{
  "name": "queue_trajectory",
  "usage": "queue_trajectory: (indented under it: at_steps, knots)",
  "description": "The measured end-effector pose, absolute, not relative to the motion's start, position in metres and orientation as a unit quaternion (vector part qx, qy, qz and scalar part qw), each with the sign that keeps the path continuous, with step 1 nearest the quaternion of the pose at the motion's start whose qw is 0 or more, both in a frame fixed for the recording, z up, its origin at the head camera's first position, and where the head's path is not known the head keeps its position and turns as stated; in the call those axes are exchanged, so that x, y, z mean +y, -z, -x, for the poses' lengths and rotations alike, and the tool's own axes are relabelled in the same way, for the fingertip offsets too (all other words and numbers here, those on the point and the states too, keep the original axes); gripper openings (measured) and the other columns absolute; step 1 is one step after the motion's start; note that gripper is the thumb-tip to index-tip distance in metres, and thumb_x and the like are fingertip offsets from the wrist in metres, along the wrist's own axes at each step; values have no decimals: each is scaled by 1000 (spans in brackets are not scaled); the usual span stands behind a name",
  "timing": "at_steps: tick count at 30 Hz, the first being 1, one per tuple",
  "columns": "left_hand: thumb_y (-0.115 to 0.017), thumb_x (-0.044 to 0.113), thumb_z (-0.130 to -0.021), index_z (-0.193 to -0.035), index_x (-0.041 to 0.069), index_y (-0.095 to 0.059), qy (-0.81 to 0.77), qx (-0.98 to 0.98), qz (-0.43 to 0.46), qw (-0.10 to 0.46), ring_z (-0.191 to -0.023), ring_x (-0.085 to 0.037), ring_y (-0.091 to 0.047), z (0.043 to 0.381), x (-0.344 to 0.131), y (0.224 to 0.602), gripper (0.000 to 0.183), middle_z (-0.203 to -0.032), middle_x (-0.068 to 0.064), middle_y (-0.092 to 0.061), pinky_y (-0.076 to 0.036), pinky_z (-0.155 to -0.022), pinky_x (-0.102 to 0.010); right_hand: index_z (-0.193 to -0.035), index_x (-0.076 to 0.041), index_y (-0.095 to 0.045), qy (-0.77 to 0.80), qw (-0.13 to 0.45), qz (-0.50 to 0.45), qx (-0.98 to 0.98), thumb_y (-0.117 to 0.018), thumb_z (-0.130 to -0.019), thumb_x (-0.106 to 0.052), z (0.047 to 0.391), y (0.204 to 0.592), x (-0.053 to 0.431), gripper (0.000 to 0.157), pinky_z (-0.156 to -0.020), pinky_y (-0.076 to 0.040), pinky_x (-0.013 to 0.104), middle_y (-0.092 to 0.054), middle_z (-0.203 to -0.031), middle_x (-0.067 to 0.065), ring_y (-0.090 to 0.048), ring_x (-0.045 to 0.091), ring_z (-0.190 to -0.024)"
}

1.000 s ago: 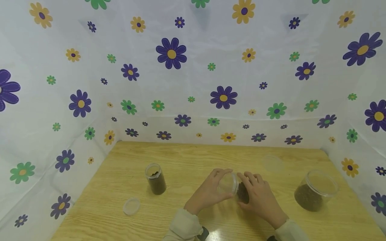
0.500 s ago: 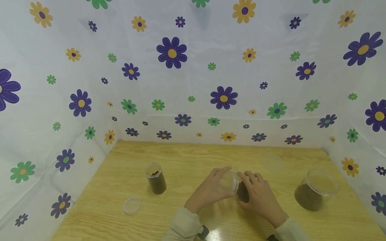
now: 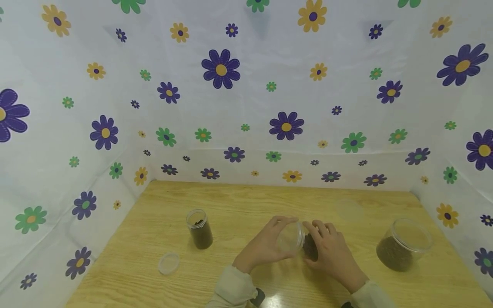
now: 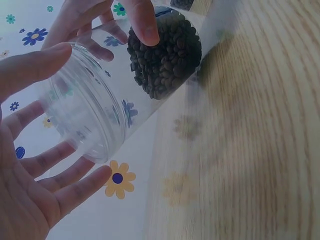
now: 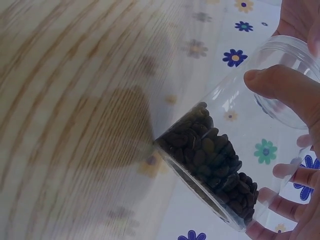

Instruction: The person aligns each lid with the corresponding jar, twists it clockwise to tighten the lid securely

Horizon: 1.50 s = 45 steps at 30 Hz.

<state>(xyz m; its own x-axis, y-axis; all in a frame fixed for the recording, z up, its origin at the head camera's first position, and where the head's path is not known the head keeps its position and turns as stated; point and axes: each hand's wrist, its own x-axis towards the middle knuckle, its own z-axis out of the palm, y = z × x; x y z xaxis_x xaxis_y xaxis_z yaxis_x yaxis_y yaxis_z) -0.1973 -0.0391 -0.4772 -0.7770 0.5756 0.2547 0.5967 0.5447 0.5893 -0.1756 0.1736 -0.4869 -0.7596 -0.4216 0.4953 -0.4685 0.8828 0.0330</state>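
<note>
Near the middle of the table, both hands hold a clear jar [image 5: 220, 105] tilted well over. Dark bean-like seeds [image 4: 167, 60] lie in its lower end, close over the tabletop. My left hand [image 3: 263, 246] reaches round the ringed mouth end, thumb on one side and fingers spread along the other. My right hand [image 3: 333, 252] grips the body from the right, with its thumb along the clear wall in the right wrist view. Head-on, the hands hide part of the jar.
A narrow open jar [image 3: 201, 235] of dark contents stands at left, a round clear lid [image 3: 168, 263] in front of it. At right is a wide open jar [image 3: 396, 252], partly filled. A faint clear disc [image 3: 349, 209] lies behind my right hand. Flowered sheeting [image 3: 246, 107] encloses the wooden table.
My left fingers and thumb shift slightly around the jar's ringed end. The jar and my right hand stay in nearly the same place.
</note>
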Motion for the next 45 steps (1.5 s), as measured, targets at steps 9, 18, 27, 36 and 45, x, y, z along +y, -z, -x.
queue_trajectory:
  at_steps: [9,18,27,36,45]
  knots:
    - [-75,33,-79,-145,30,-30,347,-883,316,2,-123,-25,-49,196,-39,478,80,-137,-3,-41,-48,-97,-43,-128,-11,-51,-47,256,-241,-935,-87,-50,-48,174,486,172,94,-62,-52,44,-57,-114,14,-56,33,-97]
    - [-71,41,-80,-146,35,-27,354,-885,303,-7,-121,-24,-50,197,-39,479,79,-138,-1,-41,-50,-94,-43,-128,-11,-50,-49,254,-240,-936,-87,-50,-48,174,485,172,94,-62,-52,44,-57,-114,14,-56,33,-97]
    - [-66,54,-80,-145,37,-28,372,-891,259,-32,-110,-20,-54,198,-37,481,78,-131,-2,-46,-52,-84,-39,-128,-10,-50,-48,250,-241,-937,-88,-49,-47,173,484,172,95,-61,-52,43,-56,-114,13,-55,33,-97]
    - [-70,54,-76,-147,44,-16,362,-898,245,-51,-113,-25,-54,198,-35,479,90,-139,-5,-41,-52,-84,-45,-127,-10,-50,-55,249,-239,-937,-88,-49,-46,172,483,171,94,-63,-52,45,-56,-114,13,-55,33,-97]
    - [-79,33,-74,-148,35,-17,326,-882,339,26,-132,-26,-42,200,-36,482,97,-149,-1,-29,-49,-96,-42,-128,-10,-50,-54,244,-239,-938,-88,-50,-47,172,483,171,94,-64,-52,46,-56,-115,14,-55,33,-99]
